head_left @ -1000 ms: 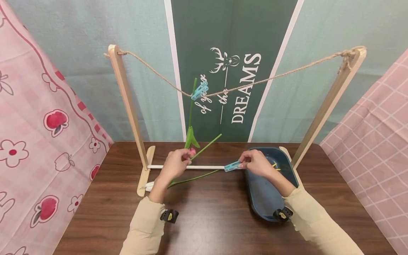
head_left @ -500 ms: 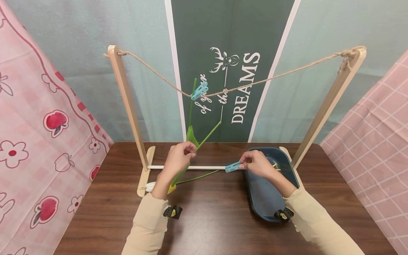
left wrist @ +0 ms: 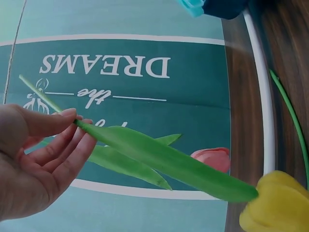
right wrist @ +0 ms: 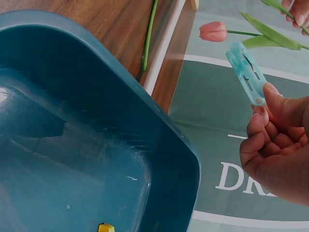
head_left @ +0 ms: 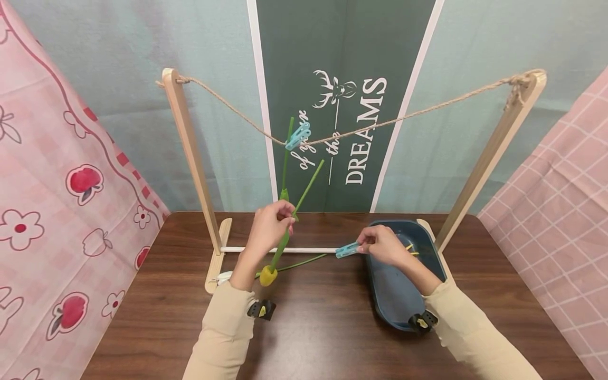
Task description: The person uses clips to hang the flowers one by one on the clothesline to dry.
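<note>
**Yellow tulip in left hand, clothespin in right, rope above**

Your left hand [head_left: 272,224] pinched the yellow tulip [left wrist: 169,162] by its stem, thumb against fingertips, palm not closed. The tulip slanted in the air: bloom low, overlapping the white rod [head_left: 313,250] in the left wrist view; bare stem end up near the rope [head_left: 328,139], no contact seen. Your right hand [head_left: 383,244] pinched a blue clothespin [head_left: 347,249] at one end, well apart from that stem. Whether the pin's jaws had parted, you could not tell.

A pink tulip [right wrist: 213,32] hung bloom-down from the rope, a second clothespin [head_left: 298,136] at its stem.

Technique, as judged: a light, firm pinch above the leaf suited the tulip, since the bloom was probably the heavier end and liable to swing. The leaf crossed the pink tulip in the left wrist view, so a path clear of it was called for, lest the two snag. For the pin, opposed fingertips and a steady wrist probably gave the best control.
</note>
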Available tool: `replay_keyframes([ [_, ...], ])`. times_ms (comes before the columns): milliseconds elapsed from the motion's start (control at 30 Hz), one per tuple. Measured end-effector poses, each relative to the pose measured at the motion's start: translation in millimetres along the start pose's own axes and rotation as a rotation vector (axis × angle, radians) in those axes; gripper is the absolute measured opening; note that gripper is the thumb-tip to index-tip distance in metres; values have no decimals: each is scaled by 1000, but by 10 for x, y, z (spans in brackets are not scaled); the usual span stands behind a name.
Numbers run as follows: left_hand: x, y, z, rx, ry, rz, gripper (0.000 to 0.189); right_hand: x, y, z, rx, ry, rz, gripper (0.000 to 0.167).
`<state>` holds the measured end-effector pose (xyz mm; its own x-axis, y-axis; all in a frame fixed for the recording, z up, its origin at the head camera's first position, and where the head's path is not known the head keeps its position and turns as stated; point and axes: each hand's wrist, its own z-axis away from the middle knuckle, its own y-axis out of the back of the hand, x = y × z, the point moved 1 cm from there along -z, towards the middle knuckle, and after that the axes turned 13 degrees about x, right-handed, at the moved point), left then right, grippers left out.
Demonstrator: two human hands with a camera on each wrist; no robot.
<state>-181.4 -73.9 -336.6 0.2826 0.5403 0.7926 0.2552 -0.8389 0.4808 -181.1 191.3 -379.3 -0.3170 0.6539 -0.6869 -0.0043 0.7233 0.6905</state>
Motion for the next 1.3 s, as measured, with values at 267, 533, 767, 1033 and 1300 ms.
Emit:
replay_keyframes([
  [267,59,7,-46,80,-43,-22,10,16,-10,-1,0,-7,7,5],
  [533,137,9,-98,101,-42,-34,10,9,5,-6,-6,-11,2,5],
  [767,190,15,-127,109,-9,-32,10,-6,12,-10,-5,-3,-4,6],
  [1033,204,-4,-154,127,1,-27,9,0,12,-5,-6,-4,-4,6],
  [1300,234,-6,-177,120,29,-3,12,-4,13,-6,-6,9,-8,6],
])
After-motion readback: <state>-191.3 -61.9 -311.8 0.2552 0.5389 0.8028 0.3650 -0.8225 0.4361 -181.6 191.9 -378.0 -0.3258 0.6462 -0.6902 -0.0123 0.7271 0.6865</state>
